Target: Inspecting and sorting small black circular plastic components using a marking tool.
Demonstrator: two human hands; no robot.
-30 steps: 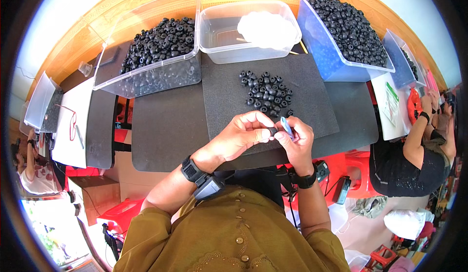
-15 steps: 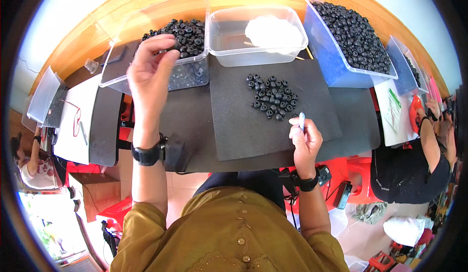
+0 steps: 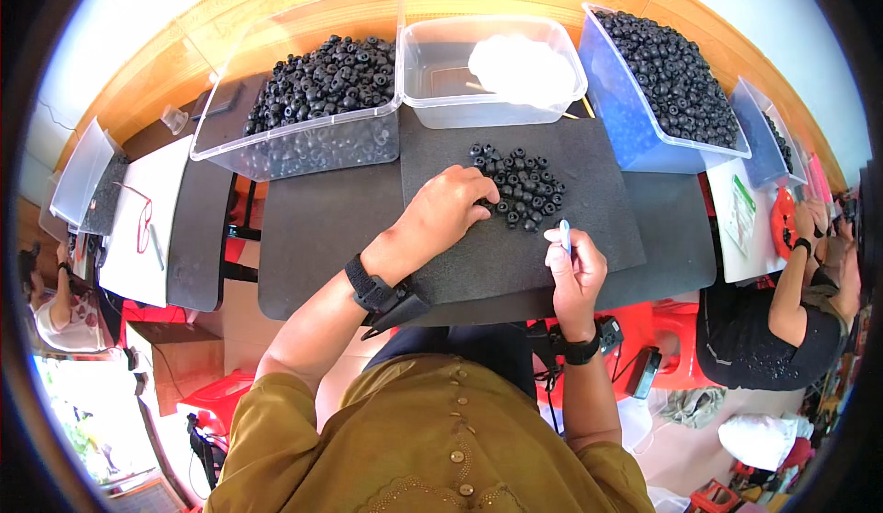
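Observation:
A loose cluster of round black beads (image 3: 529, 191), each with a hole, lies on a dark mat (image 3: 441, 274) in front of me. At the cluster's left edge is my left hand (image 3: 446, 207), its thumb and forefinger closed about a black bead (image 3: 488, 206) that the fingers partly cover. My right hand (image 3: 578, 269), just right of the beads, grips a small white-and-blue stick-like tool (image 3: 565, 234) between thumb and fingers. Its tip points up, and the lower end is hidden in the hand.
Behind the mat stand a clear bin (image 3: 322, 113) of black beads, a clear tub (image 3: 492, 113) with something white, and a heaped bluish bin (image 3: 625, 108). Co-workers sit at both sides. Red glasses (image 3: 144, 223) rest on a white board at left.
My left hand has come from above the left bin, where it pinched something dark, down and right to the bead cluster. My right hand has hardly moved.

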